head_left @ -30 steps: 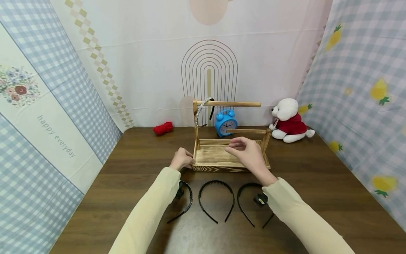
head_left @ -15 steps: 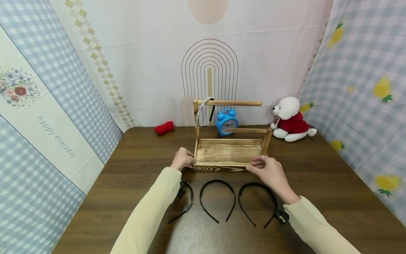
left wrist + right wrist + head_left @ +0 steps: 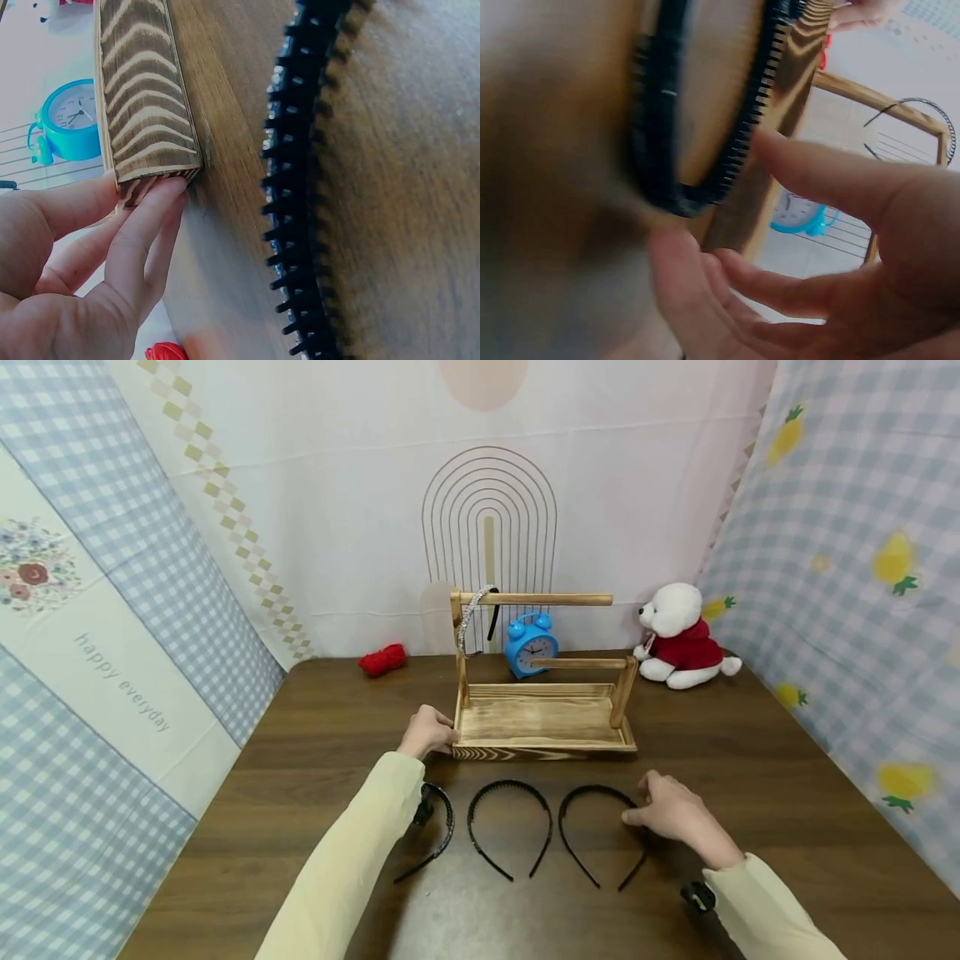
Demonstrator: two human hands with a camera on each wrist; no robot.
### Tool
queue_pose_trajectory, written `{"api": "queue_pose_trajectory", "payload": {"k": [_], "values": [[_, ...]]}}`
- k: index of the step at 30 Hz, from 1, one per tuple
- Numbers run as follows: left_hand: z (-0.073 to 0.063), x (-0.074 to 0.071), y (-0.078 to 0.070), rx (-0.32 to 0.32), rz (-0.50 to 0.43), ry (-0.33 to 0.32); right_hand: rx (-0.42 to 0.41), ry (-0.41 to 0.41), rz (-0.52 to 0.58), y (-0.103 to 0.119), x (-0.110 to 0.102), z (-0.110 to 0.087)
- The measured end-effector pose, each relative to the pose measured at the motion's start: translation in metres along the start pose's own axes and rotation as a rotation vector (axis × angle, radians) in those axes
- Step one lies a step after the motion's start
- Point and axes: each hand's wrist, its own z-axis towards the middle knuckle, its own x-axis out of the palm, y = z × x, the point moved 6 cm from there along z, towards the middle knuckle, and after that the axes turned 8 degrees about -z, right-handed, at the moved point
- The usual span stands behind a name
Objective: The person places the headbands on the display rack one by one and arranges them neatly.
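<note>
A wooden headband rack (image 3: 543,753) with a tray base and two bars stands mid-table. My left hand (image 3: 427,732) grips its front left corner, thumb and fingertips on the tray's end in the left wrist view. Three black toothed headbands lie in a row before it: a left headband (image 3: 450,827) partly behind my left sleeve, a middle headband (image 3: 471,817) and a right headband (image 3: 562,827). My right hand (image 3: 671,810) is over the right headband's right side, thumb and fingers spread apart around the band (image 3: 656,127). A silvery headband (image 3: 467,618) hangs on the upper bar.
Behind the rack stands a blue alarm clock (image 3: 531,647). A red bundle of yarn (image 3: 382,660) lies at the back left. At the back right sits a white plush bear (image 3: 675,639) in a red top. Patterned cloths hang around the table (image 3: 300,793).
My right hand has moved from above the tray, past its front right corner, down and right to the right headband. My left hand has stayed at the rack's corner.
</note>
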Motion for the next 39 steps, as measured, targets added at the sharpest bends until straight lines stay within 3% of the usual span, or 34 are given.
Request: {"api": "queue_pose_trajectory", "payload": {"k": [5, 10, 17, 20, 34, 39], "values": [[0.001, 0.001, -0.001, 0.001, -0.001, 0.008, 0.015, 0.046, 0.071, -0.005, 0.014, -0.004], [0.0, 0.0, -0.003, 0.008, 0.0, 0.001, 0.006, 0.081, 0.29, -0.01, 0.012, -0.002], [-0.001, 0.0, -0.003, 0.007, -0.008, 0.0, -0.084, 0.256, 0.592, -0.021, 0.01, -0.002], [-0.002, 0.0, -0.003, 0.005, -0.009, -0.001, -0.117, 0.287, 0.689, -0.024, 0.01, -0.004], [-0.002, -0.001, -0.001, 0.004, -0.006, -0.004, -0.174, 0.239, 0.84, -0.023, 0.002, -0.011], [-0.003, -0.001, -0.002, 0.008, 0.009, -0.004, -0.188, 0.104, 0.874, -0.02, -0.008, -0.014]]}}
